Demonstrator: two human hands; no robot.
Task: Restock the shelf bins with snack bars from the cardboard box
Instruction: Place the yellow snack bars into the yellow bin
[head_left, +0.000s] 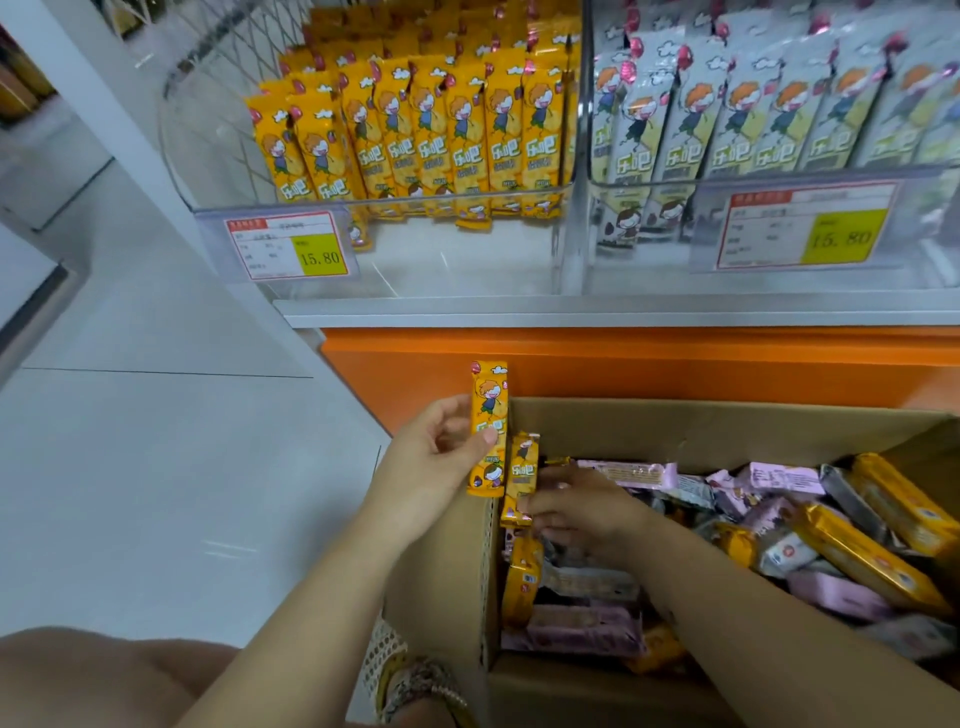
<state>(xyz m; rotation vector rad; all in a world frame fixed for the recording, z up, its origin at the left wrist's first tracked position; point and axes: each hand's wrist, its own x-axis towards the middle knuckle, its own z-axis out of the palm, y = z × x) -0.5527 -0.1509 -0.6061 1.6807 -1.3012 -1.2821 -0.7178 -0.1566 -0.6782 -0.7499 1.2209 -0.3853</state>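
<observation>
Glossy tile (156, 467), corrugated box (675, 431), seemingly foil bars (491, 395)

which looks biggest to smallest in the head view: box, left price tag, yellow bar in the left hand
1. box
2. left price tag
3. yellow bar
Tag and bar look close in area, and the bar is nearer the camera, so their true order is unsure.

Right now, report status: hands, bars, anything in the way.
Left hand holds yellow bar upright. Right hand in cardboard box, gripping second yellow bar. Nothing seen blocking the yellow bin.
</observation>
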